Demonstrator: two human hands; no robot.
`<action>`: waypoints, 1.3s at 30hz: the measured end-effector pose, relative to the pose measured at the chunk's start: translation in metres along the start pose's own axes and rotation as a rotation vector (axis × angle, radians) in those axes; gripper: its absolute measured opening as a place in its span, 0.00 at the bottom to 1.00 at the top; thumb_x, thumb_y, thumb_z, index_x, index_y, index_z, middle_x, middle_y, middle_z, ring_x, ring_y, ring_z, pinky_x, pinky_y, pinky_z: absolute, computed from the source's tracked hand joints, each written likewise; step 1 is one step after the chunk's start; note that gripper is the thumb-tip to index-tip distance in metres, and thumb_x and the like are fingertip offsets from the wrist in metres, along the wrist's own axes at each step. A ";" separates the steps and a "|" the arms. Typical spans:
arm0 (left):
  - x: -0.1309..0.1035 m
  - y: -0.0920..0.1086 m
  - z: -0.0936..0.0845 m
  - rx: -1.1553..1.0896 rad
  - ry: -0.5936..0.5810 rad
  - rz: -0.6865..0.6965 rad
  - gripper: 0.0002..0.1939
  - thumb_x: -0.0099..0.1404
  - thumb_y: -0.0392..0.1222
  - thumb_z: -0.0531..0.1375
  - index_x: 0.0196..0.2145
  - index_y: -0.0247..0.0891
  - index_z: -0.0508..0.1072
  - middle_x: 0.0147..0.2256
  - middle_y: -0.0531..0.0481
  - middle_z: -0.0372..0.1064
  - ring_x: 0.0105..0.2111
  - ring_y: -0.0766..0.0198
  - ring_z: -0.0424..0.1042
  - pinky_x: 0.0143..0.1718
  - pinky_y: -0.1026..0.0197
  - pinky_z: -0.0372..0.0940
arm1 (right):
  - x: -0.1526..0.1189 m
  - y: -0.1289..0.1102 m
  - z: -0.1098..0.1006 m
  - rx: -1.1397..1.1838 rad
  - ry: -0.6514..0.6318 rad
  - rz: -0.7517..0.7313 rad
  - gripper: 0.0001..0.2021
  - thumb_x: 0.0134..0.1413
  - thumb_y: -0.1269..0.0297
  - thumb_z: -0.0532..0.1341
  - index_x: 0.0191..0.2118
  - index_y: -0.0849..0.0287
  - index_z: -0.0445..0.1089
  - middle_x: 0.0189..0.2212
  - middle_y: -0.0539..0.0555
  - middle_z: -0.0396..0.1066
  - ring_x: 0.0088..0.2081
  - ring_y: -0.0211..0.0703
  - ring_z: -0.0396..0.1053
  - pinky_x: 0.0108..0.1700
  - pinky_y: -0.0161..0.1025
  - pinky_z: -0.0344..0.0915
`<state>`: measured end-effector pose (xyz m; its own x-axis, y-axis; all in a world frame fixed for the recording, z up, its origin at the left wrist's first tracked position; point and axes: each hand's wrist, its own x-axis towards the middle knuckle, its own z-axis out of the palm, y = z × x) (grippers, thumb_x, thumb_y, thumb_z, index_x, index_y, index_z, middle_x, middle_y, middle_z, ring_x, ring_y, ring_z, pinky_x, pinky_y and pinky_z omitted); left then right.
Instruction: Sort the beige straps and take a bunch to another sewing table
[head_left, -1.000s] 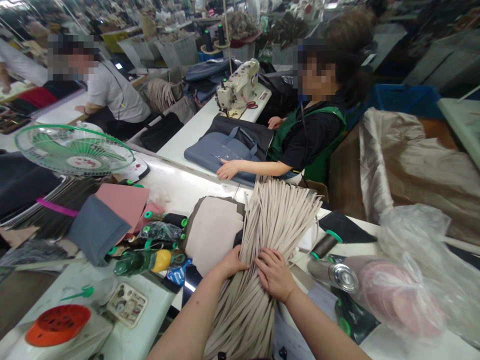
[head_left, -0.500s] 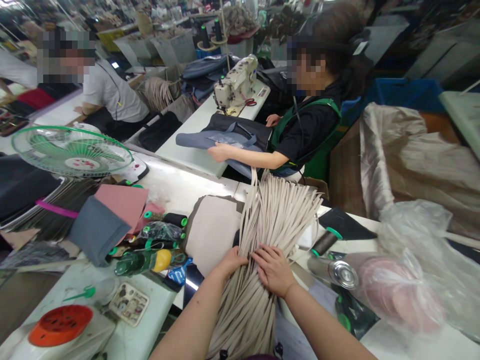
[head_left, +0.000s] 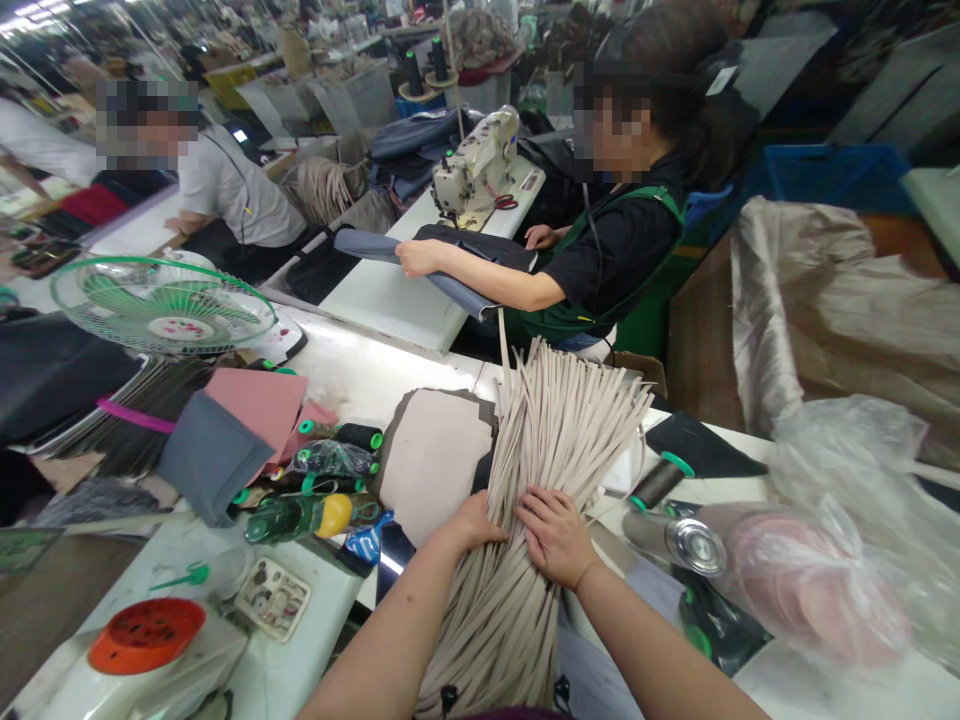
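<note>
A thick bundle of long beige strips runs from the near edge up across the white table, its loose ends fanned out at the far side. My left hand is on the bundle's left side, thumb across the strips and the other fingers wrapped round the edge, partly hidden. My right hand lies over the strips on the right side, its fingers bent and pressed onto them. Left of the bundle is a stack of beige and dark fabric pieces.
A steel flask, a black thread spool and bagged pink pieces stand on the right. On the left are a green fan and a green bottle. Beyond, a person handles fabric by a sewing machine.
The view has shifted slightly, moving most things right. My hands remain on the bundle. The person opposite has moved the grey-blue fabric, and their arm reaches further left.
</note>
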<state>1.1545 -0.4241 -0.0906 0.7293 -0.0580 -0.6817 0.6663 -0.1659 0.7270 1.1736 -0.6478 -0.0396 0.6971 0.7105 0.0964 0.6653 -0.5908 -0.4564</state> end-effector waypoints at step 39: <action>-0.180 0.120 -0.086 -0.409 -0.059 0.335 0.22 0.59 0.53 0.71 0.34 0.41 0.62 0.20 0.63 0.57 0.13 0.75 0.53 0.15 0.67 0.58 | 0.001 -0.007 -0.004 -0.069 -0.038 0.038 0.16 0.63 0.62 0.59 0.54 0.50 0.76 0.59 0.51 0.73 0.65 0.49 0.60 0.66 0.49 0.47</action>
<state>1.1166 -0.3491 0.1264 0.9105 -0.0993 -0.4014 0.4130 0.2684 0.8703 1.1703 -0.6446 -0.0327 0.7127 0.7000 0.0460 0.6561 -0.6419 -0.3968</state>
